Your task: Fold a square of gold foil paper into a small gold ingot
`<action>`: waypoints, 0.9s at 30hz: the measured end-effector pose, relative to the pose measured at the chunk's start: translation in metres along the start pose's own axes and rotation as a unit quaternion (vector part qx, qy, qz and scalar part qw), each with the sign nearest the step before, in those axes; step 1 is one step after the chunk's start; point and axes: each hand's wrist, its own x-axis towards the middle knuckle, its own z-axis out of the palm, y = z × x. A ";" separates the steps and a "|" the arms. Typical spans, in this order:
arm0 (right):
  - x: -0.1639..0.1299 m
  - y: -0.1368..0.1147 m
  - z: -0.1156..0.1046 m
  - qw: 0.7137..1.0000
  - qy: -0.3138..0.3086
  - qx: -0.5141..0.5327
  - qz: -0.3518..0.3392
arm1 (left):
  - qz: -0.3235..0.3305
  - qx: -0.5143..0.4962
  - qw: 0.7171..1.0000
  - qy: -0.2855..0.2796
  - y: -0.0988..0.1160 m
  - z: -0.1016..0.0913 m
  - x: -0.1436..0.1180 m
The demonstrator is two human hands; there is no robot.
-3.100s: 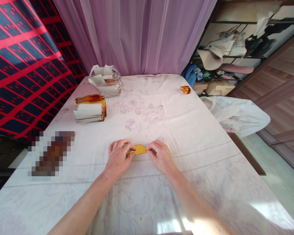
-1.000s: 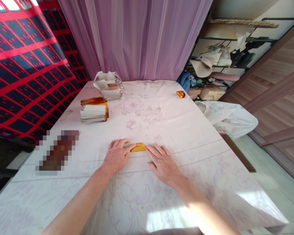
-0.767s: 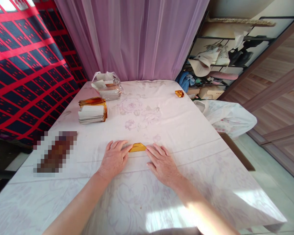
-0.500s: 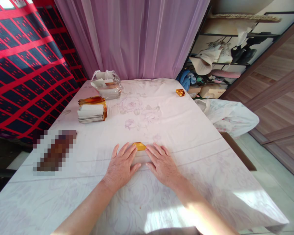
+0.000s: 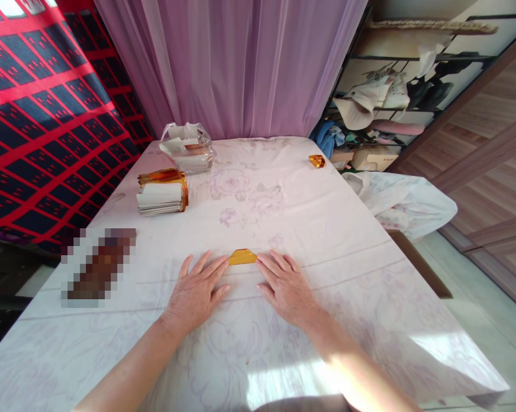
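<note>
- Half a second before, the left hand (image 5: 197, 291) had lain with its forefinger over the left end of the small folded piece of gold foil paper (image 5: 242, 257); it had since slid back and to the left, so the whole of the gold piece showed.
- The left hand lay flat and spread on the desk (image 5: 326, 229), palm down, holding nothing, its longest fingertips just short of the paper's left end.
- The right hand (image 5: 286, 288) had barely shifted; it too lay flat with the fingers loosely apart, gripping nothing, its forefinger tip touching or all but touching the paper's right end.
- The gold paper sat flat between the two hands, on the desk's pale cloth printed with faint flowers, near the edge closest to the person.
- Farther back on the left stood a stack of white sheets wrapped in a gold band (image 5: 162, 193), and behind it a clear plastic bag of more sheets (image 5: 188, 148).
- A small crumpled gold foil shape (image 5: 316, 161) lay well apart, near the far right edge.
- A lilac curtain (image 5: 241, 63) hung behind the desk.
</note>
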 end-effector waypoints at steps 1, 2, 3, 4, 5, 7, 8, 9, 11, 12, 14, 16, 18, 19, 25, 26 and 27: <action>0.000 0.000 0.000 1.000 -0.001 0.001 0.000 | -0.001 0.000 1.000 0.001 0.000 0.000 0.000; 0.000 0.000 0.000 1.000 -0.002 0.002 0.000 | -0.002 -0.001 1.000 0.004 0.000 0.000 -0.001; 0.000 0.000 0.000 1.000 -0.003 0.002 0.000 | -0.003 -0.002 1.000 0.007 -0.001 0.000 -0.001; 0.000 0.000 0.000 1.000 -0.004 0.002 0.000 | -0.002 -0.003 1.000 0.012 -0.001 0.000 -0.001; 0.000 -0.001 0.000 1.000 -0.004 0.001 0.001 | -0.001 -0.006 1.000 0.018 0.000 -0.001 -0.002; -0.001 -0.001 0.000 1.000 0.000 0.001 0.002 | -0.001 -0.012 0.999 0.034 0.001 -0.001 -0.003; -0.001 -0.001 -0.001 1.000 0.004 0.002 0.002 | -0.001 -0.013 0.999 0.044 0.002 -0.002 -0.003; 0.000 0.000 -0.002 1.000 0.009 0.004 0.000 | -0.002 -0.013 0.998 0.055 0.003 -0.002 -0.003; 0.004 0.000 -0.006 1.000 0.025 0.016 -0.004 | -0.003 -0.010 0.997 0.073 0.005 -0.003 -0.002; 0.008 0.000 -0.009 0.999 0.035 0.025 -0.005 | -0.001 -0.008 0.997 0.079 0.006 -0.004 -0.001; 0.021 -0.002 -0.014 0.996 0.066 0.049 0.017 | 0.003 -0.004 0.996 0.083 0.008 -0.005 0.000; 0.038 -0.008 -0.016 0.993 0.080 0.075 0.043 | 0.007 -0.004 0.996 0.084 0.009 -0.005 0.002; 0.056 -0.017 -0.014 0.991 0.044 0.113 0.060 | 0.008 -0.005 0.996 0.085 0.009 -0.005 0.002; 0.064 -0.022 -0.011 0.990 0.022 0.123 0.072 | 0.008 -0.007 0.996 0.086 0.009 -0.005 0.002; 0.085 -0.038 0.001 0.982 -0.039 0.133 0.128 | 0.000 -0.019 0.996 0.085 0.010 -0.005 0.003; 0.085 -0.039 0.001 0.981 -0.041 0.131 0.136 | 0.000 -0.023 0.996 0.081 0.010 -0.006 0.004; 0.085 -0.039 0.001 0.980 -0.043 0.128 0.144 | -0.001 -0.027 0.997 0.077 0.011 -0.006 0.004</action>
